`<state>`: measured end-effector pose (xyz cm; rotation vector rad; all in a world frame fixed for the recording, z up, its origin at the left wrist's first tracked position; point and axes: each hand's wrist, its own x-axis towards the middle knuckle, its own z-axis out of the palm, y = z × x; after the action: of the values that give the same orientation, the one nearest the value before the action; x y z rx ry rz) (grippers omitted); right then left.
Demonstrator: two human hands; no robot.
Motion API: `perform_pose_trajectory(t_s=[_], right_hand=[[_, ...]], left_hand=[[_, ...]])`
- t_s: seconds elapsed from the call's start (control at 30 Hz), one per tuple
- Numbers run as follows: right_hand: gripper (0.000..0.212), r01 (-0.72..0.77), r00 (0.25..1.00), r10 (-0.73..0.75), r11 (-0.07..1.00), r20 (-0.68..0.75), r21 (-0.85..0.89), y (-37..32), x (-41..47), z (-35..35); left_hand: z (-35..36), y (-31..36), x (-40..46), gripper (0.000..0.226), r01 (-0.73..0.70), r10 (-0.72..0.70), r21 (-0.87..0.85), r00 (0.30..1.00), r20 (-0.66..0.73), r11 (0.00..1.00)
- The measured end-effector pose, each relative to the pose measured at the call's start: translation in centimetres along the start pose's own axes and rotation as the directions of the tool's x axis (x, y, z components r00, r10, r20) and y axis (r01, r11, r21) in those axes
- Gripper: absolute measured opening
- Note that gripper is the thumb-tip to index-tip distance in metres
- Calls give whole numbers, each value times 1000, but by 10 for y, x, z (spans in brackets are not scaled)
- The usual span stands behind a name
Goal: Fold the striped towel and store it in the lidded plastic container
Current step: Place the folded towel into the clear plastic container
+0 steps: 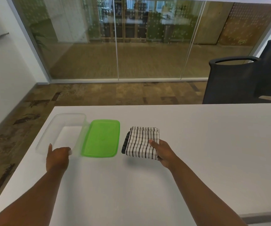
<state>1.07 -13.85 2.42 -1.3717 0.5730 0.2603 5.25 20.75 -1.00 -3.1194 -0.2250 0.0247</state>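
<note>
The striped towel, white with black lines, is folded into a small thick square near the middle of the white table. My right hand grips its near right corner, thumb on top, and a shadow shows under the near edge. A clear plastic container stands open at the table's left edge, blurred. My left hand holds its near wall, thumb up, fingers curled over the rim. The green lid lies flat on the table between the container and the towel.
The table's left edge runs close beside the container, with carpeted floor below. A black office chair stands beyond the far right edge. A glass wall closes off the room behind.
</note>
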Motion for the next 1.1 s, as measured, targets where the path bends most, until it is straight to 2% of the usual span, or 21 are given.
perform_pose_trajectory(t_s=[0.1,0.17,0.3,0.47,0.57,0.6,0.67,0.73,0.77,0.83,0.93,1.1], right_hand=[[37,3,1000,-3,1000,-8,-3,0,0,-2],[36,12,1000,-12,1000,-21,0,-1,-2,-3],[36,55,995,-51,997,-84,45,-3,-5,-6],[37,137,973,-116,986,-201,98,-14,-10,-12],[39,218,941,-160,960,-298,175,-28,-13,-20],[40,242,930,-168,950,-328,197,-33,-14,-23],[41,288,909,-191,930,-370,227,-44,-17,-30],[42,323,897,-214,914,-388,244,-53,-19,-36],[43,332,894,-219,910,-391,250,-56,-20,-39],[43,328,897,-218,911,-384,251,-61,-21,-43],[42,291,914,-206,933,-349,211,-60,-20,-44],[40,242,929,-192,962,-317,127,-47,-17,-45]], left_hand=[[-2,5,-2,34,16,-14,-120,1000,19,993],[-13,11,-3,31,1,2,-123,1000,26,992],[-35,32,1,29,-156,151,-74,986,-69,985],[-52,81,-1,26,-351,343,-49,931,-123,935],[-59,113,-12,11,-510,494,-72,854,-160,857],[-63,123,-19,6,-575,571,14,808,-146,818],[-68,142,-30,31,-641,663,178,737,-131,747],[-72,163,-43,35,-674,704,211,696,-143,708],[-68,172,-51,30,-702,736,226,665,-130,675],[-61,190,-64,13,-754,758,96,652,-2,649],[-35,212,-76,24,-772,768,41,635,82,634],[-23,235,-98,22,-800,794,-28,589,151,599]])
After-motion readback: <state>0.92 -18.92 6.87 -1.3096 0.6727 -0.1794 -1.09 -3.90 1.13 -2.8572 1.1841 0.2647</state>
